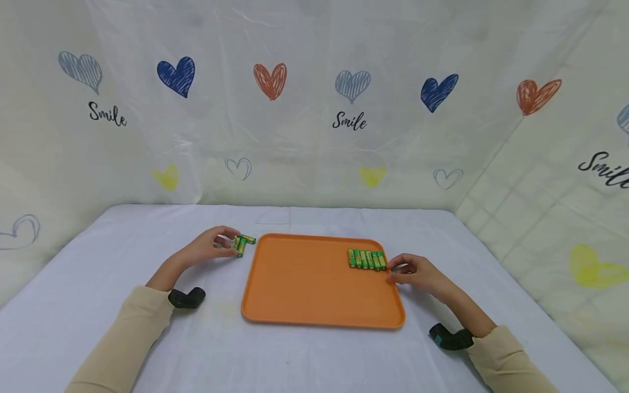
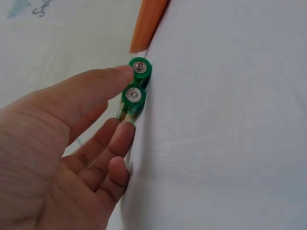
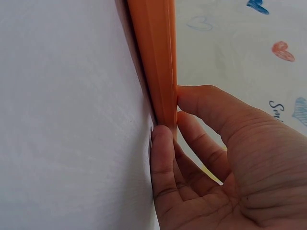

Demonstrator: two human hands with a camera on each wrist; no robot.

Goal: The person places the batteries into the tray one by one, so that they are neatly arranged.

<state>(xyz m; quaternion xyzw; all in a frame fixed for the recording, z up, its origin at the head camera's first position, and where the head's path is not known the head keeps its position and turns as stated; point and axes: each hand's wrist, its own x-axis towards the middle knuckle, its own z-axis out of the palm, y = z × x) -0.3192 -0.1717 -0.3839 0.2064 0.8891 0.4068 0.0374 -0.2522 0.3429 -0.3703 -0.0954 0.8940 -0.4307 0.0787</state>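
My left hand (image 1: 218,244), left of the tray, has its thumb and forefinger around small green-and-gold batteries (image 1: 241,249). In the left wrist view the thumb tip lies against the end of one battery (image 2: 140,68), and a second battery (image 2: 133,95) sits close beside it, metal ends facing the camera. Another battery (image 1: 249,239) points toward the tray's corner. On the orange tray (image 1: 314,289), several matching batteries (image 1: 366,260) stand side by side in a row by the right rim. My right hand (image 1: 417,273) rests at that rim, fingertips close to the row's last battery, fingers loosely bent.
A white cloth (image 1: 221,349) covers the table under the tray. Behind it hangs a pale sheet (image 1: 304,142) printed with hearts and the word Smile. Dark wrist cameras (image 1: 187,298) are strapped to both wrists, below beige sleeves (image 1: 123,338).
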